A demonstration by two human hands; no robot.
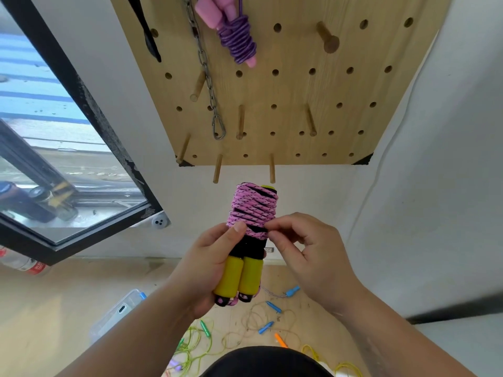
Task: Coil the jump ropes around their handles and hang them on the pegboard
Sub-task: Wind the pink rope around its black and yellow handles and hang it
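Note:
I hold a jump rope upright in front of me: two yellow-and-black handles (239, 276) side by side, with pink speckled rope (254, 208) coiled around their upper half. My left hand (209, 268) grips the handles, thumb pressed on the lowest turns. My right hand (304, 254) pinches the rope at the coil's right edge. Above, the wooden pegboard (299, 91) carries a coiled purple rope with pink handles (234, 34) hanging near its top.
Bare wooden pegs stick out of the board, such as one at upper right (328, 38) and two at the bottom edge (217, 168). A metal chain (209, 85) hangs on the board. Loose ropes with coloured handles (269, 322) lie on the floor by a clear plastic box (117, 314). A window (54, 159) is at left.

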